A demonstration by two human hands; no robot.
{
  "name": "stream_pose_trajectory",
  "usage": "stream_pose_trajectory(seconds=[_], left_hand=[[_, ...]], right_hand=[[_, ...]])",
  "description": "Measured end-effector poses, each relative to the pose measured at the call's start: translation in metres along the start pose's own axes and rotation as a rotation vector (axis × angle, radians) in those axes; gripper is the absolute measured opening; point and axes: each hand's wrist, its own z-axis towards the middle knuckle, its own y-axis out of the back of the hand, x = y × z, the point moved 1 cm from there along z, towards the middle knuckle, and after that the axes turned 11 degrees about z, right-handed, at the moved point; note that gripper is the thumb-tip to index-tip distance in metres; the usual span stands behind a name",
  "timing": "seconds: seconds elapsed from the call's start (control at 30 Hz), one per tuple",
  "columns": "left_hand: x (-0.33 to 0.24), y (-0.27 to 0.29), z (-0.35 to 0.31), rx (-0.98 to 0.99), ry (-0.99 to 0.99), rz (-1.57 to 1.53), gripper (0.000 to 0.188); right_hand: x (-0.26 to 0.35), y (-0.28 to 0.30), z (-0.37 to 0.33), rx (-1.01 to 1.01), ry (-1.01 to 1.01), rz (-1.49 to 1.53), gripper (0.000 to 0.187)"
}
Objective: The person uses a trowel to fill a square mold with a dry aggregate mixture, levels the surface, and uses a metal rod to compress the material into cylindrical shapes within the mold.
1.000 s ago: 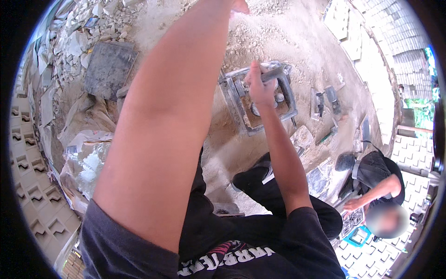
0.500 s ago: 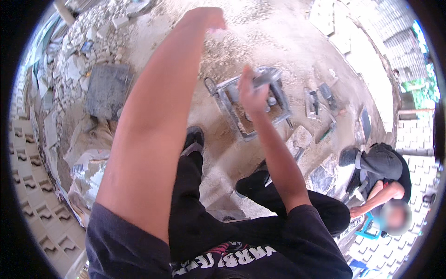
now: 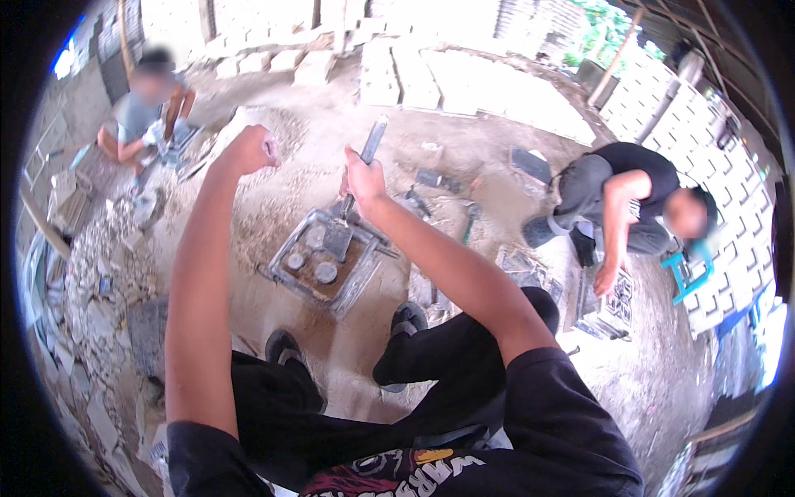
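Grey bar point(image 3: 377, 137) is gripped in the right hand point(image 3: 365, 179), jutting out above and below its wrapped fingers. Lower than those fingers and slightly left, a rectangular frame point(image 3: 361, 286) lies on the ground, round discs point(image 3: 325, 272) inside. Farther left, the left hand point(image 3: 251, 151) hangs with fingers curled closed; whether they enclose anything, I cannot tell.

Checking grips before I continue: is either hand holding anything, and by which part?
Right hand: a grey bar, gripped partway along, sticking out above and below the fist. Left hand: curled; cannot tell whether it holds anything.
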Motion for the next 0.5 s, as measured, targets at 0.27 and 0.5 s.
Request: stream_pose_trajectory(seconds=[0.27, 0.5], left_hand=[[-0.134, -0.002, 0.01, -0.124, -0.256, 0.077, 0.025], [-0.186, -0.065, -0.003, 0.125, -0.313, -0.293, 0.043]], right_hand=[[0.121, 0.021, -0.032, -0.063, 0.272, -0.186, 0.06], [0.125, 0.035, -0.012, -0.204, 0.453, -0.206, 0.064]])
